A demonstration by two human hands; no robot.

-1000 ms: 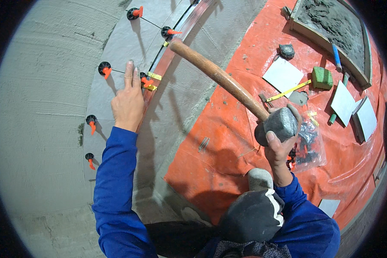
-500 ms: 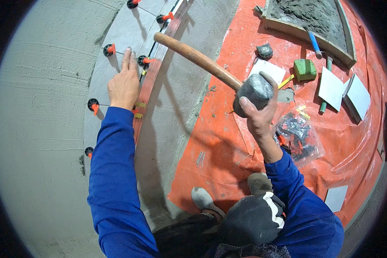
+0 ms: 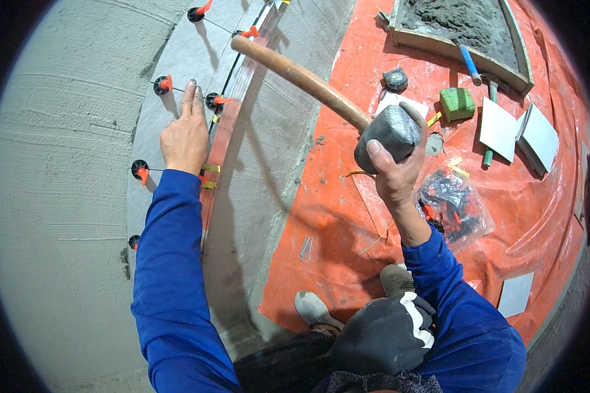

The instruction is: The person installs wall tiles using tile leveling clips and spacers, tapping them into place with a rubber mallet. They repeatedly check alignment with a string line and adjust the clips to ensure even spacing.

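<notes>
My left hand (image 3: 185,141) rests on a grey tile (image 3: 200,56) on the wall side, index and middle fingers stretched out flat. The fingertips lie between two black-and-red tile levelling clips (image 3: 162,85). Along the tile's right edge runs a reddish strip (image 3: 225,128) with yellow bits on it. My right hand (image 3: 398,180) grips a rubber mallet (image 3: 393,134) by its dark head, thumb on one side and fingers round the other. Its wooden handle points up and left, the end appearing just below a levelling clip (image 3: 246,33).
An orange plastic sheet (image 3: 334,209) covers the floor at right. On it are a mortar trough (image 3: 524,82), a blue-handled tool (image 3: 470,64), a green sponge (image 3: 457,103), white tiles (image 3: 498,130) and a clear bag of clips (image 3: 453,203). My shoes (image 3: 314,308) stand at its near edge.
The view has shifted slightly. The mallet's handle end has risen a little toward the clip above it. My left hand keeps its place on the tile.
</notes>
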